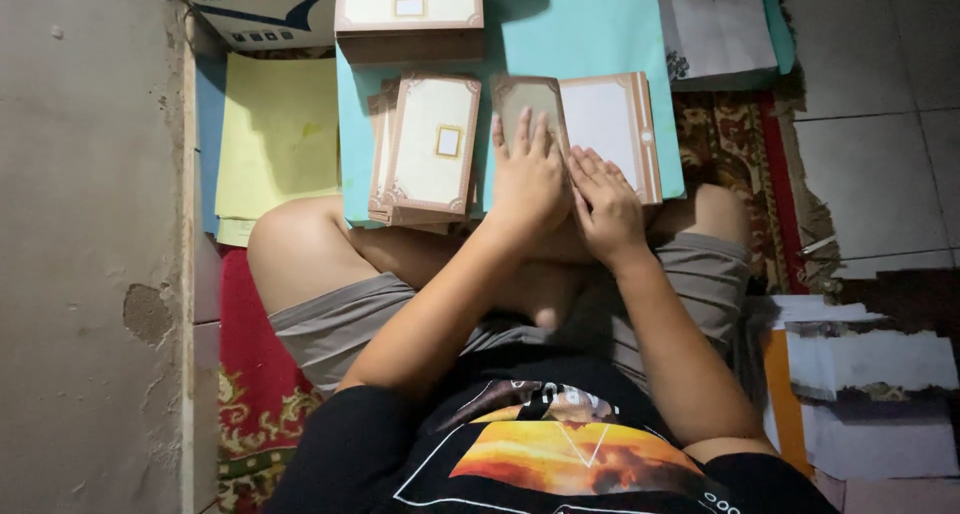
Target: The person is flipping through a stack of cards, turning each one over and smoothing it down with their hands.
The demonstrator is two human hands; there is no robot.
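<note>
I see both hands, left hand (527,179) and right hand (603,206), pressed flat, fingers spread, on the open card (585,124). Left of it lies a card stack (425,149). It looks light, stiff, creasable; I'd take hold at its edges.

Shirt (540,454): black, short-sleeved, with a printed panel on the chest in orange and yellow, like a sunset sky, framed by thin white lines and a white triangle.
Shorts (330,324): grey, plain, ending above the knees.
Arms: bare from the sleeves down, no watch or bracelet.
Left hand (528,179): bare, no ring seen.
Right hand (605,206): bare, at 3 o'clock of the left.
Legs: bare below the shorts.
</note>
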